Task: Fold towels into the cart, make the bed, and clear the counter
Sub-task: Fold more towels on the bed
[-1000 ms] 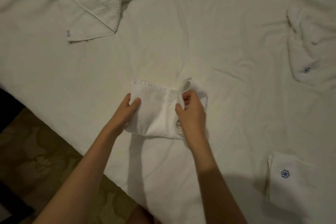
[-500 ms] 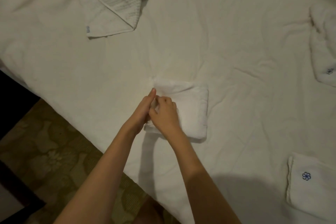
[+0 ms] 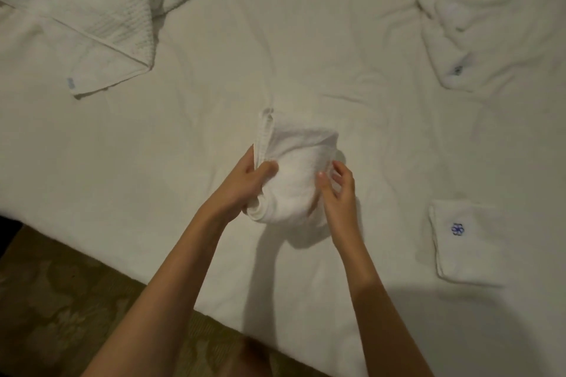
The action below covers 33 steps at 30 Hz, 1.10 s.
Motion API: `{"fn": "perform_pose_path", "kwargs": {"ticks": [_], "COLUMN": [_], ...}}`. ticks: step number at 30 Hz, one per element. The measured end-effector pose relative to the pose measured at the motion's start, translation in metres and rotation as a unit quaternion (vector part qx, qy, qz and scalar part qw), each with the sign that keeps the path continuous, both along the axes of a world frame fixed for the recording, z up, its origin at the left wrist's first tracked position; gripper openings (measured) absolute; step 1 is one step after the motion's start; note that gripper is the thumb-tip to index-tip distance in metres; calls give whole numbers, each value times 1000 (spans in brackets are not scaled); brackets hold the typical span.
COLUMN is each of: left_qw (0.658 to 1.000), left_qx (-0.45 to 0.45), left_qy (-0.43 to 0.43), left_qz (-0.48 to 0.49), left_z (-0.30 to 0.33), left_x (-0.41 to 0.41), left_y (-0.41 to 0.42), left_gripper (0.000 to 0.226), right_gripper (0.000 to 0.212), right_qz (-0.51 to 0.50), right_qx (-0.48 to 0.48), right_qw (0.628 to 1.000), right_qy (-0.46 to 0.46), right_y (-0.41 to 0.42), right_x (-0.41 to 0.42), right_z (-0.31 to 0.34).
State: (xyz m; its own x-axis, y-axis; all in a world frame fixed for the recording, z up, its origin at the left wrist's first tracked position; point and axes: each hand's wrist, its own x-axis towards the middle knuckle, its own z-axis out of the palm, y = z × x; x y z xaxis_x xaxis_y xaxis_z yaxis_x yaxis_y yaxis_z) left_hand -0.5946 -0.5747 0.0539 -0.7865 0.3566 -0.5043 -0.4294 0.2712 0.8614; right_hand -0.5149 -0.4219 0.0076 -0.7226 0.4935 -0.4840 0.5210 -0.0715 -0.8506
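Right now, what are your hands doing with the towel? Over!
Left hand grips small folded towel; right hand pinches its other side. Towel lifted off bed. Nothing in the way; folded flower-logo towel lies apart.

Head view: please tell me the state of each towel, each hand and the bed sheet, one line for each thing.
Small towel: folded, held up between both hands.
Left hand: grips the towel's left edge.
Right hand: fingers curled on the towel's right side.
Waffle towel: partly folded, lying far left.
Logo towel: folded flat, right.
Crumpled towel: unfolded, far right.
Bed sheet: wrinkled.
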Motion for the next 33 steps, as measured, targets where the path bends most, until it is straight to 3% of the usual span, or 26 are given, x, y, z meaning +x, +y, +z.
{"fn": "perform_pose_path", "kwargs": {"ticks": [7, 13, 18, 23, 27, 30, 33], "left_qw": [994, 992, 990, 991, 982, 978, 985], "left_qx": [63, 68, 77, 46, -57, -32, -41], "left_qy": [-62, -92, -111, -122, -173, -198, -164], "left_qz": [-57, -62, -48, 9, 50, 56, -17], "left_z": [19, -3, -37, -83, -105, -103, -99], "left_x": [56, 125, 177, 200, 208, 206, 204], "left_y": [103, 216, 288, 310, 307, 314, 331], "left_gripper": [25, 32, 43, 41, 24, 30, 25], "right_gripper": [55, 59, 64, 70, 63, 49, 43], "right_qz": [-90, -139, -102, -48, -16, -67, -149], "right_qx": [-67, 65, 160, 165, 130, 130, 102], "right_qw": [993, 987, 978, 980, 982, 984, 981], "right_qy": [-32, -56, -87, -101, -133, -101, -68], "right_y": [121, 232, 313, 352, 366, 382, 404], "right_x": [94, 174, 216, 216, 215, 229, 261], "right_z": [21, 34, 14, -18, -42, -40, -38]}}
